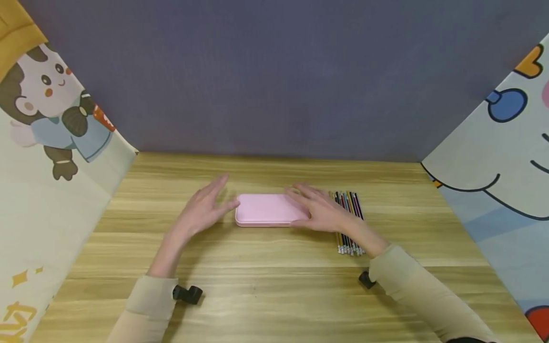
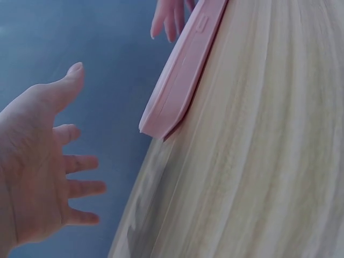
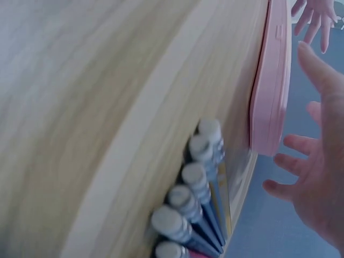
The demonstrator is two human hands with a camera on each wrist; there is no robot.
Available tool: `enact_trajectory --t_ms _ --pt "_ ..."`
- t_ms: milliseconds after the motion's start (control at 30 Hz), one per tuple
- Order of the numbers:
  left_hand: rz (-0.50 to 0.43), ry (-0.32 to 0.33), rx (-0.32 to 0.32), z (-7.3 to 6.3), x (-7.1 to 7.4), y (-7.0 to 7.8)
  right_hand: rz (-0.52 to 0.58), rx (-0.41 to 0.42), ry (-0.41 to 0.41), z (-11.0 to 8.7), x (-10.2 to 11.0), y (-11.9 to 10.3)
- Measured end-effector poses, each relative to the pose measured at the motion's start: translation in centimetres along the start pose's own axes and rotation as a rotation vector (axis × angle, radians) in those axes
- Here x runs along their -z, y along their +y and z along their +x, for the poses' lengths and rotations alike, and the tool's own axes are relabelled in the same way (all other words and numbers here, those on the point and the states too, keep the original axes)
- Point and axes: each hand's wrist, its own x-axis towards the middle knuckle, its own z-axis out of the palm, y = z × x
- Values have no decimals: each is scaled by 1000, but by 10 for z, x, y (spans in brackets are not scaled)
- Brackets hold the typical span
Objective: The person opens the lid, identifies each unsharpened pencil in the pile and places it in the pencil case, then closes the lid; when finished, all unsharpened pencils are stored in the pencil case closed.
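A closed pink pencil case (image 1: 266, 209) lies flat on the wooden table in the head view. To its left is my left hand (image 1: 203, 207), fingers straight and spread, thumb near the case's left end; the left wrist view shows a gap between this hand (image 2: 35, 161) and the case (image 2: 177, 80). My right hand (image 1: 321, 210) is over the case's right end, fingers extended. The right wrist view has that hand (image 3: 325, 166) spread beside the case (image 3: 271, 91), holding nothing. Beneath the right wrist lies a row of pencils (image 1: 352, 247), partly covered by the forearm.
White eraser ends of several pencils (image 3: 183, 199) point toward the near side of the wooden table (image 1: 257, 290). A dark grey-blue panel (image 1: 279, 81) rises behind the table. Walls with cartoon prints (image 1: 64, 128) flank it left and right.
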Motion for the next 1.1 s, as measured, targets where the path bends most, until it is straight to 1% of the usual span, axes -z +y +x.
enact_trajectory --t_ms 133,400,500,600,767,833,967,1100 --pt "6 -37 -6 0 -3 4 -19 18 -2 2 -3 -4" --pt "14 -125 -33 -3 -13 11 -74 3 -32 6 -10 -11" --pt "31 -136 -34 -5 -16 11 -79 1 -36 6 -12 -14" --pt "39 -156 -18 -6 -19 12 -80 4 -27 6 -13 -16" --pt "47 -215 3 -8 -21 12 -77 2 -5 7 -13 -20" --pt "54 -229 1 -8 -22 11 -81 -5 -7 8 -14 -21" --pt "58 -250 26 -7 -23 12 -90 -16 -3 10 -17 -21" --pt "64 -258 53 -4 -25 15 -93 -23 0 10 -18 -21"
